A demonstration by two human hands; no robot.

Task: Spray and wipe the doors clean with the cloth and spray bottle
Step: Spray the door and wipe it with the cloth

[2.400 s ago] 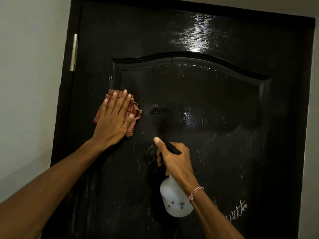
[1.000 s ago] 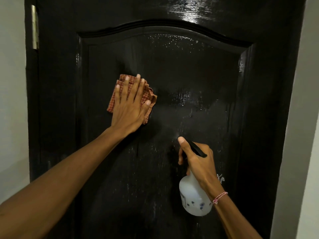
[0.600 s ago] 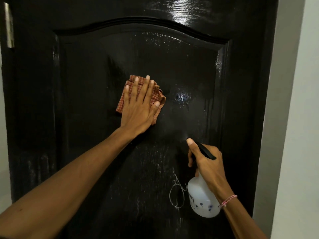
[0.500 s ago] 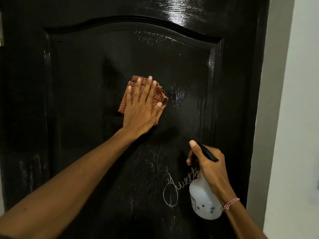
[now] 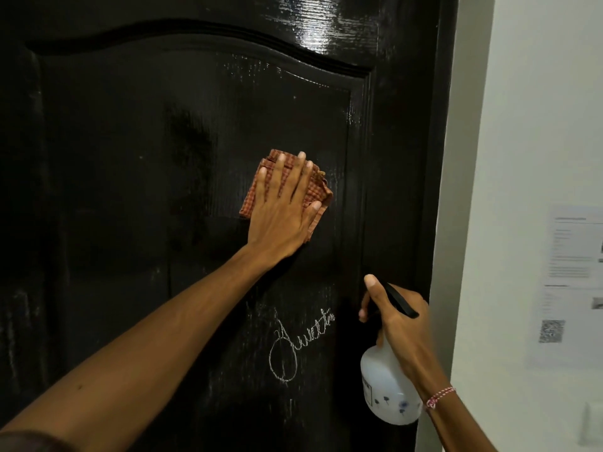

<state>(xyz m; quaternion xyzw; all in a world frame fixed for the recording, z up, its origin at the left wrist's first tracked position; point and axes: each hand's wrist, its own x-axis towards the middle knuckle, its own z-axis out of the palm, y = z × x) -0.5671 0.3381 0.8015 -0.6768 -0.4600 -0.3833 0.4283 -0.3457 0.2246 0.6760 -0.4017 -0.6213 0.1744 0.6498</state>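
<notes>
The black door (image 5: 130, 190) fills most of the view, glossy and streaked, with an arched raised panel. To its right runs a pale wall (image 5: 538, 109) with a printed sheet (image 5: 567, 282) stuck on it, its text too blurred to read. The left hand (image 5: 280, 216) lies flat on the panel near its right edge, fingers straight and spread, pressing the cloth (image 5: 319, 192) against the door. Lower right, the right hand (image 5: 404, 327) is curled round the neck of the bottle (image 5: 385, 396), thumb raised over its black head. The white bottle hangs below the fist, close to the door's right edge. The cloth is checked orange and folded. Chalky writing (image 5: 293, 347) sits on the door between the two forearms. A pink cord (image 5: 439, 396) circles the right wrist.
</notes>
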